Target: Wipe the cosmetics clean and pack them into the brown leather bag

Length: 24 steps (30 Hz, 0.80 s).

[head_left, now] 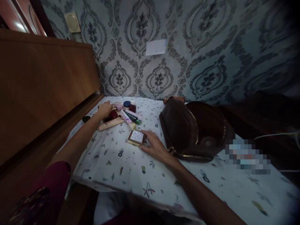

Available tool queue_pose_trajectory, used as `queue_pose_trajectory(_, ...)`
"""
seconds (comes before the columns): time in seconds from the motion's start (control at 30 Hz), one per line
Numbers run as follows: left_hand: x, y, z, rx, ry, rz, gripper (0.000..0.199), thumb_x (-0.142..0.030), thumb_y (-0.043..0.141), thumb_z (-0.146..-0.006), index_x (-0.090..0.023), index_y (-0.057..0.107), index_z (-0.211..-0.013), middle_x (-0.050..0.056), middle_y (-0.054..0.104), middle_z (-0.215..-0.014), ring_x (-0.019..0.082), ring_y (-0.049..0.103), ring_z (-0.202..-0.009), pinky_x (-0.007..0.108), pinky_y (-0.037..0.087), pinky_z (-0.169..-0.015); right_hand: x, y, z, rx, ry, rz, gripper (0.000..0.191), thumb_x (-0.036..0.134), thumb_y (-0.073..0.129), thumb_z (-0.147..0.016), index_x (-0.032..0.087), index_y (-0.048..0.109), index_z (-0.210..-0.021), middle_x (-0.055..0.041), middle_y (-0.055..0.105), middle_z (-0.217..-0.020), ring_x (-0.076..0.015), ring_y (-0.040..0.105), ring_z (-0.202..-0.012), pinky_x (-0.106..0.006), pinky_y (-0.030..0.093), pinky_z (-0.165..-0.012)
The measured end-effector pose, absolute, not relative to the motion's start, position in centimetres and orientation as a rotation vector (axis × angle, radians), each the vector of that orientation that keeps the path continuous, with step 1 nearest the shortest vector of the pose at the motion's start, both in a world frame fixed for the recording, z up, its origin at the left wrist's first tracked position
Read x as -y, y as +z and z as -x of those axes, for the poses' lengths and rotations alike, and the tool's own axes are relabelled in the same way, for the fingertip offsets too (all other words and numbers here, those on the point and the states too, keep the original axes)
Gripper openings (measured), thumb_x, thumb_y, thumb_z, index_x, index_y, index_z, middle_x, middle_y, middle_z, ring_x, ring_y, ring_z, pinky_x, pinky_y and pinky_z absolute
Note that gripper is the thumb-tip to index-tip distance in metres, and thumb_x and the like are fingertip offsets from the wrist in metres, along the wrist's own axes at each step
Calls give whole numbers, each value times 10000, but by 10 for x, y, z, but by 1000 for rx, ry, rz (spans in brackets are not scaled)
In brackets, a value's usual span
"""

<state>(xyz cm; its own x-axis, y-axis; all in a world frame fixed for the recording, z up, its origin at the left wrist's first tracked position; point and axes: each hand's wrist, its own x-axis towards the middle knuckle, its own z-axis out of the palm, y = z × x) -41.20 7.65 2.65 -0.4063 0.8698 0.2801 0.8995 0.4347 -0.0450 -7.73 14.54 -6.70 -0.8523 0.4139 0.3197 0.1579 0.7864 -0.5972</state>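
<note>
My right hand (pixel 154 145) has its thumb and fingers closed round the right edge of a square, gold-rimmed compact case (pixel 137 136) with a silver glitter lid, low over the table. At the left side of a pile of cosmetics is my left hand (pixel 105 110), its fingers curled down. A small dark and gold item (pixel 114 108) shows by its fingertips, too unclear to name. Around it lie a peach tube (pixel 111 124), a floral tube with a yellow cap (pixel 127 119), a dark green tube (pixel 133 118) and a jar with a blue lid (pixel 127 104).
A dark brown leather bag (pixel 187 128) stands on the right of the patterned white tablecloth (pixel 131 175). Past it lies a blurred-out item (pixel 249 157). A wooden panel (pixel 47 84) rises on the left, and a patterned wall (pixel 159 75) closes the back.
</note>
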Motion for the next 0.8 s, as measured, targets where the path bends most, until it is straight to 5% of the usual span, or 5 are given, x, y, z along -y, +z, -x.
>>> queue_pose_trajectory(0.37,-18,-22,312,2135,-778,1960,233,-259,392,-977,-185,561,-1120,87,605,-1102,205,588,-1015,332,488,-894,-148,-72,79,2521,794,420,669,363,677,-799,213,457,-1413,-130,569,-1313,-321,499,-1222,-519,411,-1054)
queue_pose_trajectory(0.43,10,-27,298,2143,-652,2021,240,-259,417,-959,-202,585,-1120,88,596,-1045,217,594,-952,343,499,-833,-148,-74,79,2521,787,437,670,373,668,-804,213,454,-1418,-133,562,-1325,-326,491,-1236,-527,409,-1057)
queue_pose_trajectory(0.53,57,-21,309,2385,-464,1585,276,-331,437,-955,-200,590,-1143,128,611,-1142,288,587,-1098,393,499,-864,-148,-73,79,2526,801,451,673,381,675,-799,202,461,-1411,-134,555,-1328,-327,482,-1245,-519,409,-1065)
queue_pose_trajectory(0.7,101,-13,380,2770,-590,937,1038,-662,669,-746,-166,198,-1528,217,401,-1531,402,501,-1315,486,468,-987,-147,-70,78,2535,798,436,639,374,660,-816,200,467,-1400,-128,564,-1314,-319,495,-1230,-513,409,-1071)
queue_pose_trajectory(0.8,94,-20,415,2939,-513,980,1202,-687,723,-659,-108,144,-1538,249,303,-1587,395,384,-1427,457,404,-1079,-148,-71,78,2545,774,421,638,388,659,-818,211,471,-1401,-129,569,-1323,-328,501,-1238,-524,409,-1070)
